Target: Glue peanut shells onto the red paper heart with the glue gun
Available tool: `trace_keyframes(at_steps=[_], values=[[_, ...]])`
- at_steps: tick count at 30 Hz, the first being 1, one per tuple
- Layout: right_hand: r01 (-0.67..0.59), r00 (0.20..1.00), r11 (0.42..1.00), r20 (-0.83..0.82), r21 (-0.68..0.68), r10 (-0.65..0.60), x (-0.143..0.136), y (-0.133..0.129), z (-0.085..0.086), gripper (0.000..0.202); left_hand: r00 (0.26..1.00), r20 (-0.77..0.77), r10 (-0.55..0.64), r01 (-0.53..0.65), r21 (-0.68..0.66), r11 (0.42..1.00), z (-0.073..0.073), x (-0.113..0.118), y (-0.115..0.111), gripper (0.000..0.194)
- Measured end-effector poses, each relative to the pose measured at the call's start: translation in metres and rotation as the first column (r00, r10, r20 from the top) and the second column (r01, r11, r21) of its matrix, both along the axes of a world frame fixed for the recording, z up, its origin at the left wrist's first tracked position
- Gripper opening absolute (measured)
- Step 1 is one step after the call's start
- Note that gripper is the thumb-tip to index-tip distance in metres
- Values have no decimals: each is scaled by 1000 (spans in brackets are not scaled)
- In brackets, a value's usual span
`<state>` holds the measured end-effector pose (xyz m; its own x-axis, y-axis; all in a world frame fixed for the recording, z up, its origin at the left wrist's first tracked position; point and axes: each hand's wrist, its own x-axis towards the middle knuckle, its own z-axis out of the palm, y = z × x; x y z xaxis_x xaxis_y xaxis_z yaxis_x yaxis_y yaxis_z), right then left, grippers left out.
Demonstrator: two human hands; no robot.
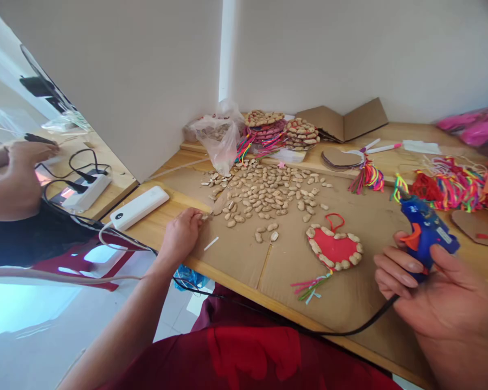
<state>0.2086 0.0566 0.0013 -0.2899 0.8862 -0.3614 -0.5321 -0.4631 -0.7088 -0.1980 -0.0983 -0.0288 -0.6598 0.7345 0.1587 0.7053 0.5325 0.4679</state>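
Observation:
My right hand (443, 292) grips a blue hot glue gun (425, 233) with an orange trigger, raised over the right side of the table. Its black cord runs down past the front edge. At the front left, the fingers of my left hand (183, 233) are pinched together on the cardboard; a small tan bit shows at their tips, too small to name. Between my hands lies a red heart (334, 248) bordered with peanuts, with a red loop on top and a colourful tassel (312, 286) below. Loose peanuts (264, 189) are spread across the cardboard (236, 252).
A white power bank (140, 207) with a cable lies at the left edge. Behind the peanuts are a plastic bag (222, 141) and peanut-covered pieces (301, 134). Folded cardboard (345, 122) leans by the wall. Bright tassels (451, 184) lie right. Another person's arm (16, 181) is at far left.

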Motion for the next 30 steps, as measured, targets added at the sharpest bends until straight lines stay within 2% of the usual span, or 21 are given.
trace_keyframes(at_steps=[3,5,10,12,14,17,21,23,25,30], values=[[1,1000,1000,17,-12,0,1,0,-2,24,996,85,-3,-4,88,996,1,-3,-3,31],[-7,1000,1000,4,-27,8,2,0,-3,21,979,202,-9,-25,168,985,1,-6,-5,33],[-5,1000,1000,24,-26,6,3,1,-8,19,836,545,-65,-148,337,930,1,-9,-5,45],[2,1000,999,31,-32,-1,3,2,-9,19,792,600,-111,-154,373,915,0,-8,-3,48],[15,1000,999,20,-45,-14,3,2,-8,17,786,600,-149,-132,398,908,0,-7,-1,48],[27,1000,998,9,-64,-26,0,2,-5,17,855,497,-147,-70,392,917,1,-2,3,39],[43,999,998,2,-52,-43,-1,0,-2,20,982,139,-128,75,332,940,1,9,4,25],[36,999,998,-8,-54,-36,0,0,-1,20,979,-50,-197,203,292,935,-2,13,1,26],[21,1000,998,-9,-63,-21,1,0,-1,19,944,-167,-286,320,239,917,-5,15,-4,29],[27,999,999,35,-46,-25,0,0,1,20,875,-239,-421,465,175,868,-9,7,-18,27]])
